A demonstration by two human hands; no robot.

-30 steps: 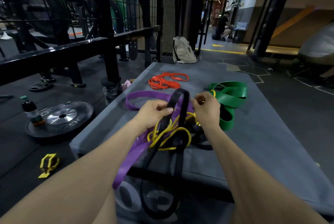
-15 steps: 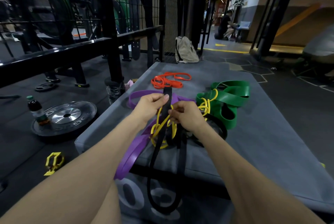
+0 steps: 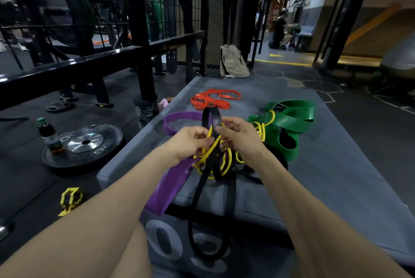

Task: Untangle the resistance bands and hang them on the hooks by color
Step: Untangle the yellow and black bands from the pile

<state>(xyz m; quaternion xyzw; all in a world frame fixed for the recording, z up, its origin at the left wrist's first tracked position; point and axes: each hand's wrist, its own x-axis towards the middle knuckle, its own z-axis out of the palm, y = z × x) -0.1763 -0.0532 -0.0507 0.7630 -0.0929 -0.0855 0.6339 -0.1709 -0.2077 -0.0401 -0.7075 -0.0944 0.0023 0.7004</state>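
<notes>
The knot of flat rubber resistance bands sits at the near end of the grey padded platform [image 3: 325, 188], right under your hands. Your left hand [image 3: 190, 143] pinches the thin yellow rubber band [image 3: 210, 154] where it crosses the wide black rubber band [image 3: 211, 118], fingers curled round the strands. Your right hand [image 3: 241, 137] pinches the black band just beside that spot, thumb and forefinger closed on it. The black band rises in a short loop above both hands, then runs down through the yellow coils and hangs over the platform's front edge in a long loop. The yellow band winds several times round the black one between your hands and trails right to thread into the broad green rubber band [image 3: 292, 118], which lies bunched on the platform to your right. The wide purple rubber band [image 3: 170, 179] passes beneath your left hand; one end curves on the platform beyond it, the other drapes over the front edge. Well apart, farther up the platform, the thin orange-red rubber band [image 3: 213, 99] lies loose on its own.

On the floor to your left rest a black weight plate with a silver centre [image 3: 85, 143], a dark plastic bottle with a green cap [image 3: 48, 135] standing on its rim, and a small yellow clip [image 3: 69, 200]. A beige fabric backpack [image 3: 232, 62] leans at the platform's far end.
</notes>
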